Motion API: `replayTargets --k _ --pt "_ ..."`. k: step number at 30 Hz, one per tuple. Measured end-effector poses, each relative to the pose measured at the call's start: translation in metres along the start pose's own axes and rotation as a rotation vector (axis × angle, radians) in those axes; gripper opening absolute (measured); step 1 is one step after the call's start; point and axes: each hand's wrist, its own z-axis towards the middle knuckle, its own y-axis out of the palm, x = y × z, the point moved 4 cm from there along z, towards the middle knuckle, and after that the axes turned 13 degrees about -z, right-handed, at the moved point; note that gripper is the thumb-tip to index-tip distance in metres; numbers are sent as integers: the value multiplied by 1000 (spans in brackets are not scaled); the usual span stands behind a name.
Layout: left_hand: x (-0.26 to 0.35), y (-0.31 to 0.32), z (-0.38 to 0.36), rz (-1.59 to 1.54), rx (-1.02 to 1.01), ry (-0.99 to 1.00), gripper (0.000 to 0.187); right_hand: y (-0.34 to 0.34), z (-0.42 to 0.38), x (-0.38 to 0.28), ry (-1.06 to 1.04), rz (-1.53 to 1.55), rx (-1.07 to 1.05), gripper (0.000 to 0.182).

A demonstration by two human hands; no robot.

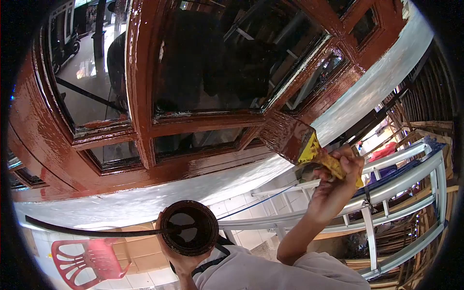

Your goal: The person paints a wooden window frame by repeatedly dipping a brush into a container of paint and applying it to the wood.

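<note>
My right hand grips a wide paintbrush with a yellow handle. Its brown-loaded bristles press against the glossy red-brown wooden window frame, near a diagonal bar. My left hand holds a round paint can from below. The can is dark with brown paint inside, and a thin black handle sticks out to its left. The frame's glass panes are dark and reflective. Part of the frame's outer edge is still white-grey.
A red plastic chair stands on the tiled floor at lower left. A grey metal ladder-like frame runs at the right, beside stacked timber. Cardboard lies below the can.
</note>
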Motion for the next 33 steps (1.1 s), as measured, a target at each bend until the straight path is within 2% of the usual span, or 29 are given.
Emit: replayTargets --k 8,23,33 --pt "-12 -5 -7 -23 2 -57 112 8 10 0 132 20 -22 7" --pt "3 3 1 -20 3 -13 111 20 -13 -6 69 132 7 11" --pt "-3 -1 -2 -25 3 -21 113 19 -22 -7 144 108 40 15"
